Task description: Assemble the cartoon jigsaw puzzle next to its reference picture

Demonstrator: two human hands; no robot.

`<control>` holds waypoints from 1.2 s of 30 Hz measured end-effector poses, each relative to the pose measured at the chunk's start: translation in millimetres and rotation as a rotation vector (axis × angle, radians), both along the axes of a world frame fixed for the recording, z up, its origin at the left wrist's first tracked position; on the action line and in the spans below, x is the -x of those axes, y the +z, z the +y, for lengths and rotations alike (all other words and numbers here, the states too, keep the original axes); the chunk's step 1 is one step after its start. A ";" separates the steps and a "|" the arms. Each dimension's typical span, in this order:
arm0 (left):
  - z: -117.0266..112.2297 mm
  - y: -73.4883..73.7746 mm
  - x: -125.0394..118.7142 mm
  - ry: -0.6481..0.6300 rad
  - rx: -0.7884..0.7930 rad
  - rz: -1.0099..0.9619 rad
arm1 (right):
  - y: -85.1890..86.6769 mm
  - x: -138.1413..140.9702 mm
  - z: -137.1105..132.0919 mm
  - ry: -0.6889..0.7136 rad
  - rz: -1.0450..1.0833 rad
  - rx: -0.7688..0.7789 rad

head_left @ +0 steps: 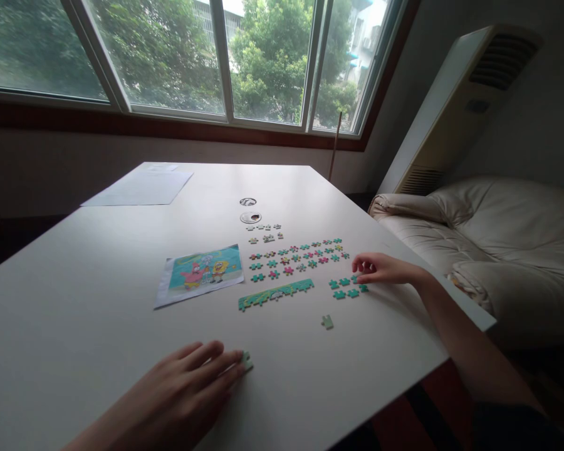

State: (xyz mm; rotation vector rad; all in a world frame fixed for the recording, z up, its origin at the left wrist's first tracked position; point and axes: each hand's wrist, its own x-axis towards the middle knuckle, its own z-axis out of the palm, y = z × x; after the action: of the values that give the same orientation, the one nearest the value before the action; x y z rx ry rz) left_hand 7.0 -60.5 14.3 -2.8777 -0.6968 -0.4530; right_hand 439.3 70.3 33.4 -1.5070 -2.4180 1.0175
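Note:
My left hand (195,379) lies flat on the white table (98,300) near the front edge, fingers stretched out, fingertips touching a pale green puzzle piece (247,361). My right hand (380,269) rests at the right, fingers curled over a small cluster of teal pieces (346,288); what it pinches, if anything, is hidden. Between the hands lies a joined strip of green pieces (276,294) and a single pale piece (328,322). Several loose coloured pieces (298,257) are laid in rows beyond. A cartoon reference picture (201,272) lies to the left.
A sheet of paper (141,186) lies at the table's far left. Two round cable holes (250,217) sit mid-table. A beige sofa (498,244) stands right of the table, with a white air conditioner (455,106) behind it. Windows run along the far wall.

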 end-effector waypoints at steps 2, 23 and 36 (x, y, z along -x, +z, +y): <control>1.0 -1.9 1.1 0.001 0.004 0.005 | -3.4 5.4 1.1 0.006 0.029 -0.062; -0.8 -3.6 -2.1 -0.009 -0.077 -0.022 | -8.3 19.7 0.3 0.026 0.044 -0.067; -7.9 -10.4 -10.4 0.037 -0.086 -0.087 | -3.5 21.8 -2.5 0.037 0.074 -0.057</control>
State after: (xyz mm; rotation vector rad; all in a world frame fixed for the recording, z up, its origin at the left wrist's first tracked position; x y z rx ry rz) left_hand 17.4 -68.4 3.8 -2.7741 -0.7241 -0.5915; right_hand 417.5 67.7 29.9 -1.3863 -2.4115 0.9848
